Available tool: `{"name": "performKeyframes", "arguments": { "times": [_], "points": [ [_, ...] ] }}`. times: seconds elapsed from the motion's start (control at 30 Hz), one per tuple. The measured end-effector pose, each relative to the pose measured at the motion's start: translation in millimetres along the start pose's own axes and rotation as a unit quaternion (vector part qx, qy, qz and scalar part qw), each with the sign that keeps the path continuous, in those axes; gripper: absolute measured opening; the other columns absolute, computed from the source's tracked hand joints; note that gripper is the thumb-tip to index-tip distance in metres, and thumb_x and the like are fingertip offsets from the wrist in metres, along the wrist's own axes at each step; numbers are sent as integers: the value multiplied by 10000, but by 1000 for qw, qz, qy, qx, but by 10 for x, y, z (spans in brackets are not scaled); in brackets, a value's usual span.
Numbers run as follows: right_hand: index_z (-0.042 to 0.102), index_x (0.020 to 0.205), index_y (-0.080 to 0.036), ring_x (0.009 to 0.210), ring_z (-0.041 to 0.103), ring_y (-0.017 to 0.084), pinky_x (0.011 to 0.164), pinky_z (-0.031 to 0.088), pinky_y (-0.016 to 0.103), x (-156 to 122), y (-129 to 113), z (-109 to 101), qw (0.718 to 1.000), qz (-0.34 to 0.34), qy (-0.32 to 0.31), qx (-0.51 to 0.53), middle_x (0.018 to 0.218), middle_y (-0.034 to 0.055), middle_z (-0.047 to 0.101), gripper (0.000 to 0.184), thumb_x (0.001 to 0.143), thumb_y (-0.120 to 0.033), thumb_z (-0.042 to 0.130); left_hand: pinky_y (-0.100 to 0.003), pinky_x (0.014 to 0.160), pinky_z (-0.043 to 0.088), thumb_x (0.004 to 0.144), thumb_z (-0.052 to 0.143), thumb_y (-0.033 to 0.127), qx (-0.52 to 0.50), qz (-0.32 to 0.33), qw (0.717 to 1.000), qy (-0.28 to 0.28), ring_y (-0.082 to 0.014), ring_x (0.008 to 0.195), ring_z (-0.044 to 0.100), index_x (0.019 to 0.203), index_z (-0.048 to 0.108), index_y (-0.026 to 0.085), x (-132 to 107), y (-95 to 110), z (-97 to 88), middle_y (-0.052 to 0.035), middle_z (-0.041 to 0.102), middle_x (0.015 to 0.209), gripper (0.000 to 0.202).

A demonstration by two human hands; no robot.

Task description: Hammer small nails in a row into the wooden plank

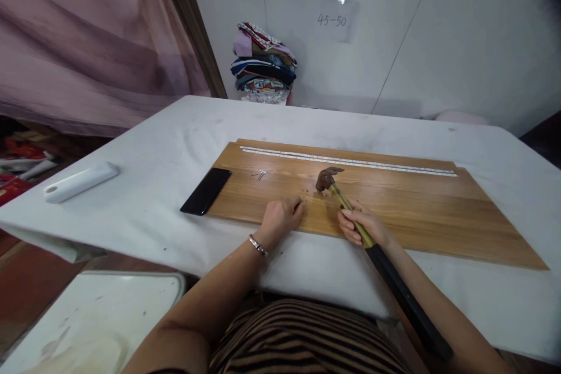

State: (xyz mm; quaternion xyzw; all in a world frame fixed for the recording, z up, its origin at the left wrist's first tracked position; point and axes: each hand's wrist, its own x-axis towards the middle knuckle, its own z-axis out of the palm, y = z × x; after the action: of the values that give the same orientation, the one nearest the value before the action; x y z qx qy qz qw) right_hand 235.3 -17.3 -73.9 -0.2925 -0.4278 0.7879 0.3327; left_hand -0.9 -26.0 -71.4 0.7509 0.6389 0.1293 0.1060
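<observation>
My right hand [357, 223] is wrapped round the yellow part of a claw hammer [397, 277], whose rusty head [325, 180] is down at the surface of a wooden board [421, 210]. The black grip runs back along my right forearm. Just left of the head, my left hand [281, 215] rests on the board with its fingers curled together. Whatever they may pinch is too small or hidden to make out. Tiny dark bits lie on the wood between that hand and the hammer head. Several loose nails [262, 175] lie farther left on the board.
A black phone [205, 191] lies at the board's left end. Two pale strips [350, 162] run along its far side. On the white-covered table [144, 146] sits a white oblong object [81, 181]. Folded cloths [264, 64] are piled by the wall; a white stool [114, 304] stands lower left.
</observation>
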Motion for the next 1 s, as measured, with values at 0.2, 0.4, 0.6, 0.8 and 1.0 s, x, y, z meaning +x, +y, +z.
{"name": "performKeyframes", "arguments": {
  "times": [0.2,0.4,0.6,0.8,1.0],
  "points": [
    [433,1056,-251,305,339,43,275,299,137,-3,0,3,1000,8,1,-1,565,-113,464,314,838,-344,638,-280,618,311,971,385,377,0,0,1000,-3,-171,765,635,759,616,204,5,-3,-2,-49,711,806,358],
    [427,1139,-260,307,331,47,277,299,136,-3,-10,10,1000,12,-2,8,560,-114,462,375,838,-324,642,-280,623,319,967,402,356,-11,0,1000,7,-166,743,628,752,615,206,-6,3,7,-45,703,782,339],
    [441,1085,-253,307,326,44,278,291,135,-2,2,-16,1000,10,-1,6,559,-114,461,340,831,-331,653,-281,620,320,969,404,366,-6,-2,1000,8,-167,743,630,755,620,206,-7,1,5,-45,705,781,343],
    [428,972,-244,308,335,44,275,301,137,0,-11,8,1000,-1,-1,8,560,-108,471,267,837,-329,642,-282,619,308,972,400,369,-8,7,1000,15,-167,751,635,746,608,200,0,-24,30,-51,710,801,351],
    [419,996,-251,306,343,50,268,308,138,8,-12,15,1000,3,-2,15,554,-114,477,296,826,-323,650,-278,622,312,972,400,366,-9,-1,1000,6,-173,776,643,753,609,200,3,0,2,-52,710,810,345]
  ]
}}
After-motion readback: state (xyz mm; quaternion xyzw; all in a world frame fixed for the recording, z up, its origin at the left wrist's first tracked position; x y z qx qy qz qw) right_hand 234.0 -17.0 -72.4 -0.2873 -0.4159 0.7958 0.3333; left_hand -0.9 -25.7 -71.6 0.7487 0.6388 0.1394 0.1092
